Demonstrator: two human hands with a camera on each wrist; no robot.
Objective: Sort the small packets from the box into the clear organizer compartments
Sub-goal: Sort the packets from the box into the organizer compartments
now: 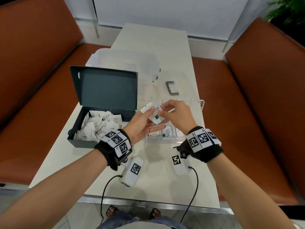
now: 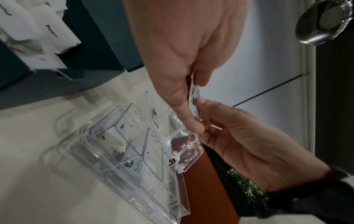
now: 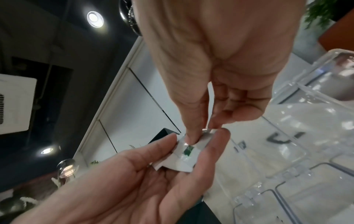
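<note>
You sit at a pale table (image 1: 153, 52) between two rust-brown benches (image 1: 41, 76). A white wall panel (image 1: 165, 10) faces you, green foliage (image 1: 287, 9) at right. Round recessed ceiling lights (image 3: 95, 19) glow overhead, on what seems a dark ceiling.

A grey handle (image 1: 172, 88) lies on the white table (image 1: 153, 38) between brown benches (image 1: 264, 96).
</note>
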